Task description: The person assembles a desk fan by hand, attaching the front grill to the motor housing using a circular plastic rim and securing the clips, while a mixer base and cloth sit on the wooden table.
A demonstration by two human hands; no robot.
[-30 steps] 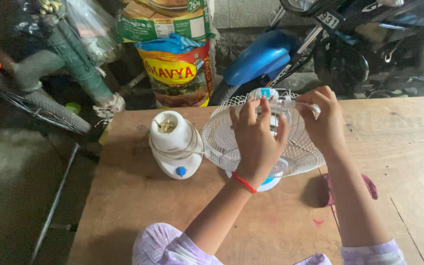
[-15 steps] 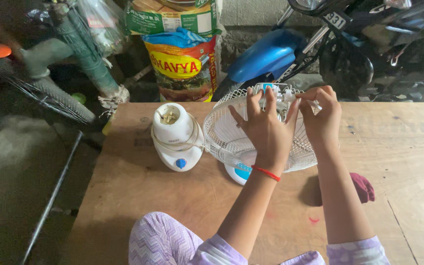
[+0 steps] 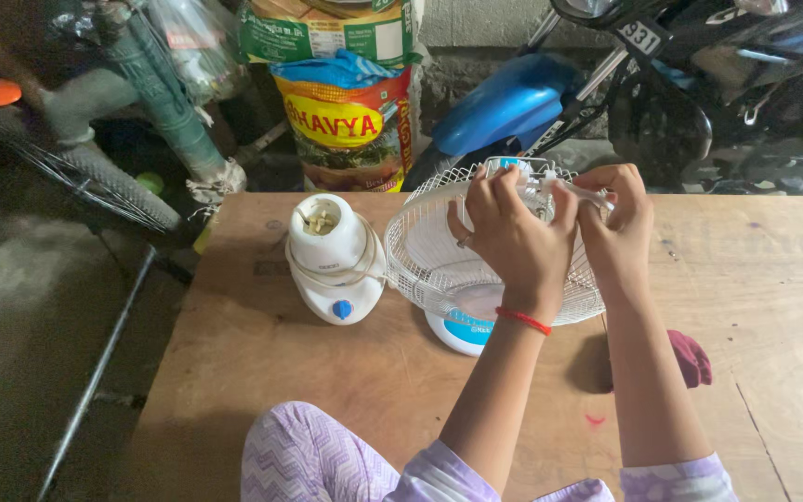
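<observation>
The wooden table [image 3: 327,390] is bearing a white fan [image 3: 439,270] lying beside a white mixer base [image 3: 335,265]; the left hand [image 3: 513,237] is pressing curled fingers on the fan's motor; the right hand [image 3: 617,228] is gripping a thin white tool [image 3: 580,192]; a blue motorcycle [image 3: 513,102] is standing beyond

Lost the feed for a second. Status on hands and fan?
Left hand and right hand both up on the rear of the white table fan, fingers curled at its top. Mixer grinder base beside it, apart. Nothing blocking.
</observation>
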